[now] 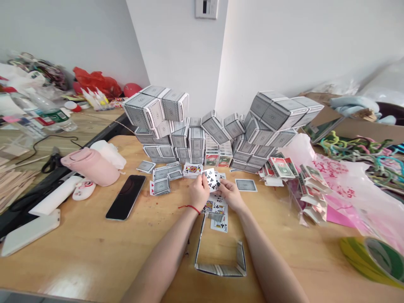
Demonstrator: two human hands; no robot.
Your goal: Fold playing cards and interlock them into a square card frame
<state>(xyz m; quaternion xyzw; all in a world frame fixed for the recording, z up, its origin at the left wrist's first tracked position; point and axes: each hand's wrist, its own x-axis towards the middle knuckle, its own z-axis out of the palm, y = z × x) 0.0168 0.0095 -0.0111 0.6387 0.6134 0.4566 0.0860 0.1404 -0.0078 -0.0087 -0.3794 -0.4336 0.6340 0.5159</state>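
Between my two hands a playing card (209, 179) is held up, its clubs face toward me. My left hand (199, 194), with a red string at the wrist, pinches the card's left edge. At its lower right edge, the fingers of my right hand (231, 194) close on it. Face-up king cards (220, 226) lie on the table below my hands. Nearer to me stands a strip of joined, folded cards (221, 269), bent into an open frame. Beyond my hands rise boxes built from grey-backed cards, stacked on the left (158, 109) and the right (277, 111).
A phone (126, 198) and a pink cup (91, 166) lie on the left. Grey-backed cards (162, 172) and a single card (246, 185) flank my hands. Red card boxes (282, 167), a plastic bag (341, 176) and a yellow-green tape roll (372, 259) are on the right.
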